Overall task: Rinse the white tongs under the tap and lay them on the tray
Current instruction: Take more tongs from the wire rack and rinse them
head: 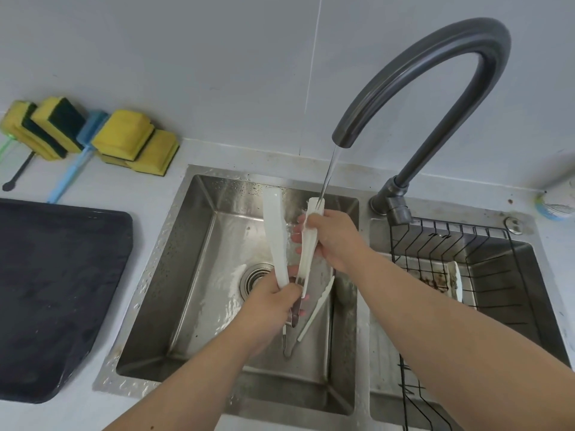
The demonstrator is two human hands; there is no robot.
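Note:
The white tongs (274,234) are held spread apart over the left sink basin (193,275). My left hand (273,306) grips their hinge end near the drain. My right hand (333,237) wraps around the right arm of the tongs, whose tip sits in the thin stream running from the dark curved tap (435,66). The left arm of the tongs points up and away, free. The dark tray (53,290) lies on the counter to the left of the sink.
More utensils (314,312) lie on the basin floor under my hands. A black wire rack (460,269) with a white dish sits in the right basin. Yellow sponges (130,138) and a blue brush (74,166) rest against the back wall.

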